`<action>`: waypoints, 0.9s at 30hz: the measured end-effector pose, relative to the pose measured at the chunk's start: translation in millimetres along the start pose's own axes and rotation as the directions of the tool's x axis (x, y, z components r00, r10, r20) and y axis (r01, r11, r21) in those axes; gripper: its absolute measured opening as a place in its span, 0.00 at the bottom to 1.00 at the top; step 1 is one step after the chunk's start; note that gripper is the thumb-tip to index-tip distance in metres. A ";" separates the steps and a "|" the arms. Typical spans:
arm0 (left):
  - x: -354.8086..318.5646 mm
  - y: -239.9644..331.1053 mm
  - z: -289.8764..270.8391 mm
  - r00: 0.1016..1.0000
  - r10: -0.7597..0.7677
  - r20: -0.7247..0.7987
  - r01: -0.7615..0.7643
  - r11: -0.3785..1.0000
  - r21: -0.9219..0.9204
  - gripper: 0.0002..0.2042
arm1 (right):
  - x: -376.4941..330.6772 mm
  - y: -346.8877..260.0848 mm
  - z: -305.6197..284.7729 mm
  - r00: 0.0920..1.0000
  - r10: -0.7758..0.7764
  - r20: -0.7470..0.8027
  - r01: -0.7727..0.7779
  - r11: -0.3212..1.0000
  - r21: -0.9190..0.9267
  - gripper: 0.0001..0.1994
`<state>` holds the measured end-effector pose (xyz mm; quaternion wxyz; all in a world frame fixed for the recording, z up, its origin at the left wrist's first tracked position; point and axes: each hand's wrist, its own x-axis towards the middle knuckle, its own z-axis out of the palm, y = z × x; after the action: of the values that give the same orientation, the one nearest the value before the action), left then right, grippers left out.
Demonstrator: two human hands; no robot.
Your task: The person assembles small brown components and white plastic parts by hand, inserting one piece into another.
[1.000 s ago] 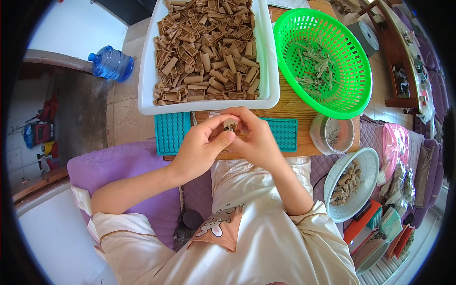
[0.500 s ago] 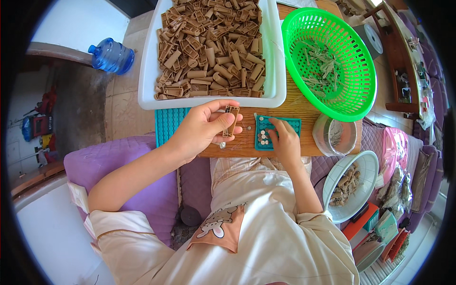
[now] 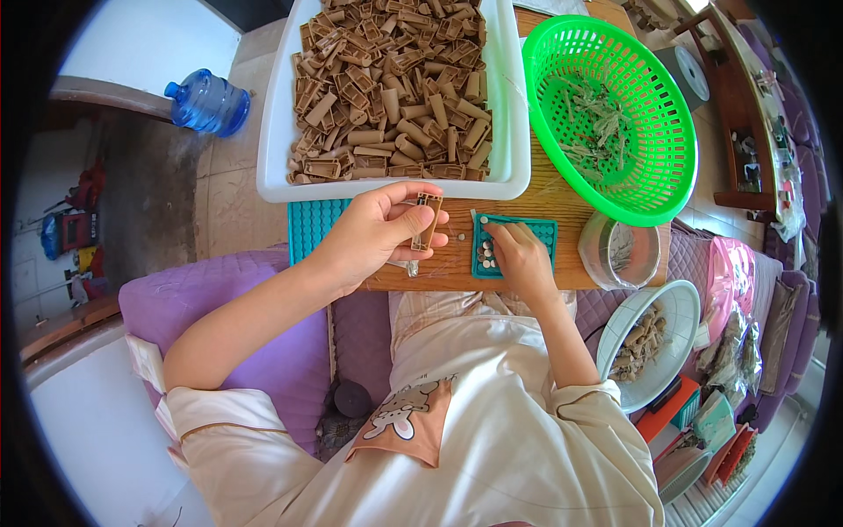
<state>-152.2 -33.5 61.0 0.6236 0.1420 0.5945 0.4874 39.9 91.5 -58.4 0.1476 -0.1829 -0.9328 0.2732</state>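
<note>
My left hand [image 3: 369, 235] holds a small tan plastic frame piece [image 3: 428, 221] upright just below the white tray's front rim. My right hand [image 3: 518, 255] rests fingers-down on a teal dimpled mat [image 3: 536, 231] where several small round metal pieces [image 3: 486, 256] lie; whether its fingertips pinch one is hidden. Both hands are over a wooden board [image 3: 562, 189]. The white tray [image 3: 514, 105] behind them is heaped with tan plastic pieces [image 3: 391, 88].
A green basket [image 3: 654, 189] with thin metal parts sits at the right. Below it are a clear round tub [image 3: 622, 250] and a white bowl [image 3: 680, 307] of parts. A second teal mat [image 3: 307, 224] lies left. A blue water bottle [image 3: 209, 103] stands on the floor.
The hands were joined over the board a second ago. They have since separated: the left keeps the tan piece, the right has dropped onto the teal mat by the round pieces.
</note>
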 end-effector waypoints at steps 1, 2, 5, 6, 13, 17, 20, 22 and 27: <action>0.0 -0.3 0.0 1.000 0.000 0.004 0.000 1.000 -0.008 0.15 | -0.5 2.1 -1.3 0.999 -0.022 0.048 0.021 1.000 0.015 0.11; -0.2 -0.1 0.2 1.000 0.001 0.005 -0.001 1.000 -0.007 0.15 | -0.1 4.0 -2.7 0.999 -0.022 0.046 0.021 1.000 0.015 0.11; -0.7 -0.2 1.9 1.000 0.004 0.027 -0.004 1.000 -0.011 0.15 | 2.7 8.3 -5.4 0.997 -0.037 0.074 0.034 0.999 0.041 0.12; -1.3 -0.7 3.1 0.997 0.013 0.075 -0.014 1.000 0.008 0.16 | 3.6 8.2 -6.2 0.997 -0.023 0.076 0.020 0.999 0.040 0.12; -5.5 -5.8 7.3 0.979 0.056 0.194 -0.064 0.997 0.032 0.16 | 12.8 -36.9 -27.8 0.947 0.131 -0.295 -0.015 0.931 0.365 0.14; -6.4 -9.4 8.3 0.971 0.097 0.218 -0.127 0.984 0.128 0.16 | 22.6 -70.0 -38.4 0.901 0.023 -0.433 0.162 0.908 0.385 0.15; -6.3 -13.9 9.4 0.959 0.149 0.240 -0.204 0.954 0.222 0.14 | 31.2 -83.6 -29.2 0.841 -0.089 -0.534 0.263 0.929 0.260 0.15; -4.7 -18.8 8.1 0.977 0.096 0.190 -0.120 0.985 0.123 0.16 | 34.8 -85.5 -24.3 0.856 -0.124 -0.502 0.264 0.939 0.220 0.14; -1.1 -27.4 2.7 0.982 0.096 0.163 -0.130 0.969 0.211 0.14 | 33.6 -80.8 -24.9 0.936 -0.142 -0.322 0.233 0.936 0.264 0.12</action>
<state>-137.6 -46.6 41.6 0.6186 0.2808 0.5868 0.4407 -1.6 53.7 13.1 0.3380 -0.1068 -0.8610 0.3647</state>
